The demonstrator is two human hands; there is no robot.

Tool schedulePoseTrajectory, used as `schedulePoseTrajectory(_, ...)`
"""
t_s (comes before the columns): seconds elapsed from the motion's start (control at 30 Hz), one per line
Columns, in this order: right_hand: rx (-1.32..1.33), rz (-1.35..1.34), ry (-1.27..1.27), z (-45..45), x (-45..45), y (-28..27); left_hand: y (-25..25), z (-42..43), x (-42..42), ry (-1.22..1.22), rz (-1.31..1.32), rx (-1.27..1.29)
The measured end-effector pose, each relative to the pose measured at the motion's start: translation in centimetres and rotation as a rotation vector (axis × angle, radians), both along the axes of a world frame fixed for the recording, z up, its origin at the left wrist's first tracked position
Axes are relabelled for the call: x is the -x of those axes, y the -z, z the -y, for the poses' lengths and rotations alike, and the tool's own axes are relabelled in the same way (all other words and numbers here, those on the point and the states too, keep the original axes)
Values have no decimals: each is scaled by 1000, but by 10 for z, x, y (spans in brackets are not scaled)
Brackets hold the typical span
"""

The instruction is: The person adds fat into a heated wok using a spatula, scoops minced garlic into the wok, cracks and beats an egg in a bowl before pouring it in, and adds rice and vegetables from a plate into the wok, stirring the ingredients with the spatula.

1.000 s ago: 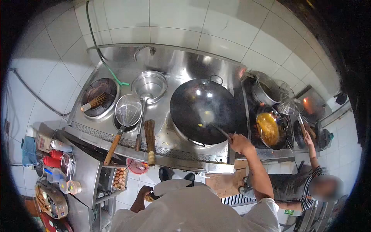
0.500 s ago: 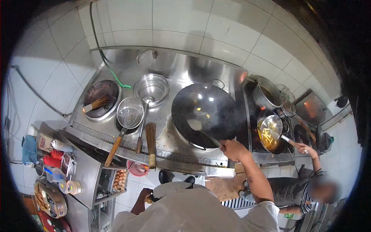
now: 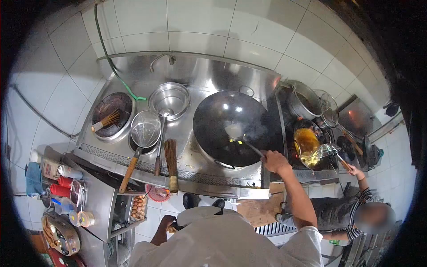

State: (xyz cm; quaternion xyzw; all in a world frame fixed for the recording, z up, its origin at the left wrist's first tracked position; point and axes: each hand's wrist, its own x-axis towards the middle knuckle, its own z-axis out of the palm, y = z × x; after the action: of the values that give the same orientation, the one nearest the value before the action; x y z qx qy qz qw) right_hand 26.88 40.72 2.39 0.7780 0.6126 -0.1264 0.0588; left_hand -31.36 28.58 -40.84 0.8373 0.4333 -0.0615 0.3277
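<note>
My right hand (image 3: 276, 162) is closed around the handle of a wok spatula (image 3: 234, 130). The spatula's pale head rests against the inside of a large black wok (image 3: 213, 113), just above a few small yellow pieces of food (image 3: 236, 141) whose kind I cannot make out. Thin steam or smoke hangs over the wok's right half. Down at my waist, my left hand (image 3: 167, 223) has its fingers curled in; something yellowish shows by them, too small to name.
Left of the wok are a steel basin (image 3: 170, 102), a ladle (image 3: 159, 151), a wire strainer (image 3: 146, 129) and a bamboo brush (image 3: 171, 155). At right a co-worker's hand (image 3: 354, 171) holds a skimmer (image 3: 328, 151) beside a pan of bubbling yellow oil (image 3: 307, 140). Eggs (image 3: 138, 207) sit lower left.
The spatula head has shifted up and right in the wok, and the yellow pieces now lie below it. My right hand moved slightly right. The co-worker's skimmer moved right and down.
</note>
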Motion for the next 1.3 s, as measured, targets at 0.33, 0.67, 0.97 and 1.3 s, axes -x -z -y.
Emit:
schedulePoseTrajectory(0.33, 150, -252, 96, -4, 20, -23, -8, -1, -7, -238, -11, 283)
schedulePoseTrajectory(0.67, 42, -153, -60, -14, 26, 2, -19, 4, -12, -494, 17, 517)
schedulePoseTrajectory(0.97, 54, -190, -61, -6, 22, -14, -36, 10, -13, -531, 49, 447)
schedulePoseTrajectory(1.3, 139, -154, -10, -14, 33, -29, -2, 6, -11, -123, -235, 336)
